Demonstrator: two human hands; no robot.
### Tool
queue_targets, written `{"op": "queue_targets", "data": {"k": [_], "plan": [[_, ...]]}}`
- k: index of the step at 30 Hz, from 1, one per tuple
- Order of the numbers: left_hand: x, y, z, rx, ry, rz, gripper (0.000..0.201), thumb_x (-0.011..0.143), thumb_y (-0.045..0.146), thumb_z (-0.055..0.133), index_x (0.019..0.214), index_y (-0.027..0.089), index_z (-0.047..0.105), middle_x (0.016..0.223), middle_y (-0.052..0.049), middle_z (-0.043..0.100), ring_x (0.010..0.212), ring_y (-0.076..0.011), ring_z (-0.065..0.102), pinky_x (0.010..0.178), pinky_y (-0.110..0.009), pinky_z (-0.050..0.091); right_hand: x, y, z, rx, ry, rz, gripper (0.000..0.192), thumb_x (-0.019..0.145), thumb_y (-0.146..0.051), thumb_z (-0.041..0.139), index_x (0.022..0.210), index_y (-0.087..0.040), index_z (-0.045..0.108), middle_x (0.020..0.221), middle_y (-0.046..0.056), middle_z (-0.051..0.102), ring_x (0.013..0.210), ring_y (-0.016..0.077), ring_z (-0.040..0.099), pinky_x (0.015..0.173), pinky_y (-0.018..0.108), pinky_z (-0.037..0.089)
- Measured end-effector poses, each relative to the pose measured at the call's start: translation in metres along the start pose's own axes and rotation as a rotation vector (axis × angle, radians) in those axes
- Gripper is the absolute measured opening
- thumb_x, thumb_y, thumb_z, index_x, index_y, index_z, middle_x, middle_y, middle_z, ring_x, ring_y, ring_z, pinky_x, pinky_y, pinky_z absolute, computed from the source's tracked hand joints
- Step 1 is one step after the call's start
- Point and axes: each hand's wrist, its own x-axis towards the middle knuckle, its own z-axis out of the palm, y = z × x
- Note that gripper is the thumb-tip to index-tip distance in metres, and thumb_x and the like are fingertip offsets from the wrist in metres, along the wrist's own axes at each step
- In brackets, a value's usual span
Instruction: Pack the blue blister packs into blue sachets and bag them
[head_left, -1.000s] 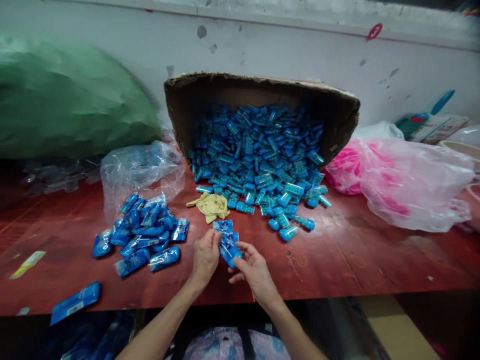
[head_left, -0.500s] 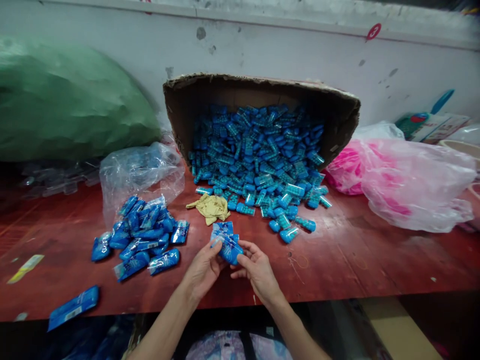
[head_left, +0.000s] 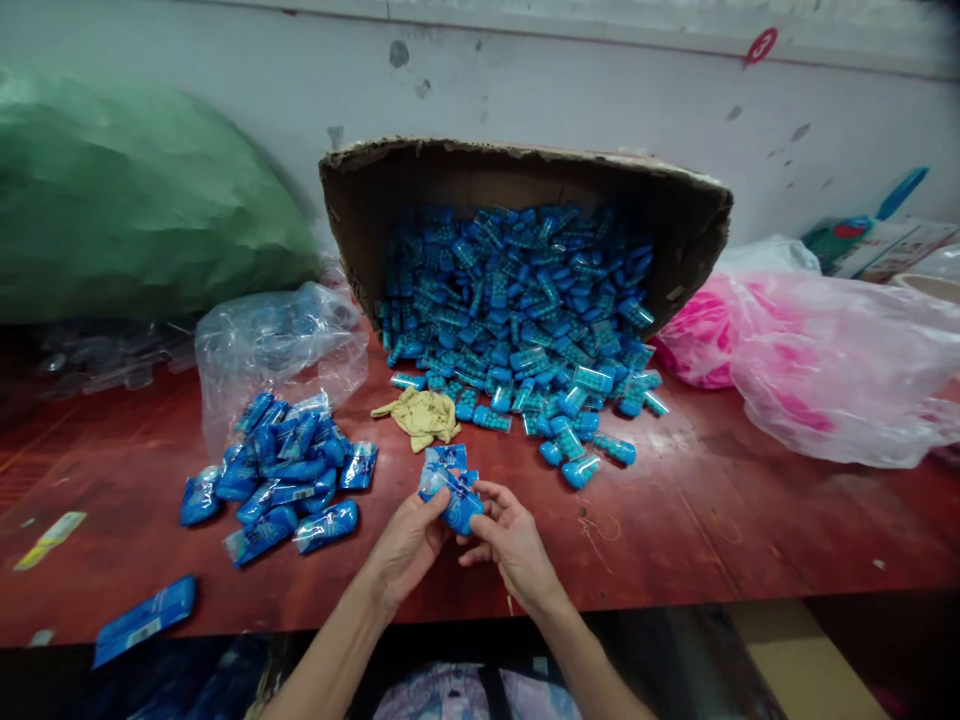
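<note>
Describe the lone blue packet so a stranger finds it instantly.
Start at the pile of filled blue packets left of the hands on the red table. Go down-left to the table's front edge: the lone blue packet lies there, flat and apart from everything.

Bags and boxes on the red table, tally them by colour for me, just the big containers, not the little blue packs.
Green sack: 1
Clear plastic bag: 1
Pink plastic bag: 1
Brown cardboard box: 1
Total: 4

Head view, down over table (head_left: 750,520)
</note>
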Motion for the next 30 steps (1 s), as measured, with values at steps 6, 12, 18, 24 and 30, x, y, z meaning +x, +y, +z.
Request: {"op": "queue_targets", "data": {"k": [6, 12, 18, 24, 30], "plan": [[-0.002, -0.004, 0.005, -0.027, 0.057, 0.008, 0.019, 0.071, 0.027, 0.063, 0.082, 0.012, 0.062, 0.077, -0.007, 0.067, 0.064, -0.0146, 0.061, 0.061, -0.027, 0.047, 0.003, 0.003, -0.008, -0.055, 0.002, -0.013, 0.047, 0.062, -0.021, 0.068, 0.106, -0.020, 0.051, 0.073, -0.003, 0.057, 0.048, 0.0092, 0.057, 0.037, 0.020, 0.049], [-0.005, -0.012, 0.015, -0.060, 0.217, 0.025, 0.019, 0.065, 0.026, 0.068, 0.078, 0.013, 0.063, 0.072, -0.004, 0.068, 0.063, -0.0135, 0.061, 0.066, -0.027, 0.047, 0.004, 0.010, -0.017, -0.203, -0.033, -0.106, 0.047, 0.065, -0.019, 0.065, 0.110, -0.023, 0.054, 0.063, -0.006, 0.055, 0.042, 0.0060, 0.048, 0.035, 0.016, 0.039], [-0.006, -0.018, 0.018, -0.130, 0.327, 0.015, 0.026, 0.061, 0.028, 0.072, 0.083, 0.015, 0.064, 0.073, -0.001, 0.067, 0.065, -0.0115, 0.060, 0.066, -0.024, 0.047, -0.004, 0.007, -0.016, -0.504, -0.055, -0.333, 0.047, 0.066, -0.019, 0.069, 0.111, -0.028, 0.059, 0.097, 0.001, 0.065, 0.087, 0.0200, 0.059, 0.082, 0.033, 0.046], [-0.007, -0.017, 0.016, -0.097, 0.273, -0.023, 0.026, 0.064, 0.032, 0.069, 0.081, 0.015, 0.062, 0.069, -0.001, 0.065, 0.061, -0.0122, 0.059, 0.063, -0.027, 0.047, 0.004, 0.010, -0.018, -0.219, -0.060, -0.050, 0.039, 0.066, -0.020, 0.067, 0.104, -0.022, 0.057, 0.068, -0.004, 0.059, 0.047, 0.0083, 0.051, 0.039, 0.018, 0.045], [-0.006, -0.020, 0.011, -0.111, 0.182, -0.002, 0.020, 0.068, 0.030, 0.066, 0.079, 0.014, 0.060, 0.066, 0.000, 0.063, 0.053, -0.0104, 0.054, 0.051, -0.024, 0.045, 0.006, 0.005, -0.016, -0.137, -0.164, 0.051, 0.043, 0.062, -0.019, 0.067, 0.103, -0.021, 0.055, 0.069, -0.004, 0.058, 0.045, 0.0066, 0.052, 0.033, 0.014, 0.042]]}}
